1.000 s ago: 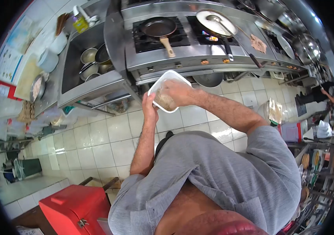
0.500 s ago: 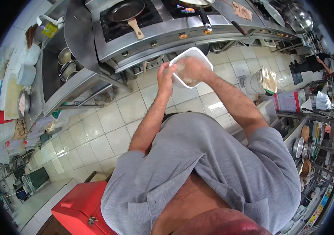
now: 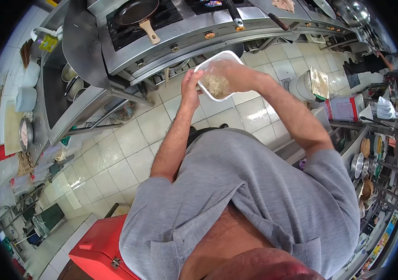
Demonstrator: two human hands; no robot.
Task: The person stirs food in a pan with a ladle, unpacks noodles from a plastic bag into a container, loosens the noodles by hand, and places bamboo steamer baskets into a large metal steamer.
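Note:
My left hand (image 3: 191, 88) grips the left rim of a white plastic container (image 3: 218, 99), thumb over the edge. Pale, stringy shredded food (image 3: 215, 86) lies in the container. Reaching in from the right, my right hand (image 3: 234, 76) is over and partly inside the container, near its far side. Motion blurs its fingers, so whether they hold any of the food cannot be made out. The container is held in the air above the tiled floor, close to the front of the stove.
A frying pan (image 3: 136, 11) with a wooden handle sits on the stove (image 3: 175, 35). A sink (image 3: 52, 95) with pots is at left. To the right stand a white bucket (image 3: 301, 87) and stacked shelves. Another person (image 3: 388, 63) is at the far right.
My right hand has shifted toward the container's far side, uncovering more of the shredded food. The container appears slightly more to the left as the view has moved.

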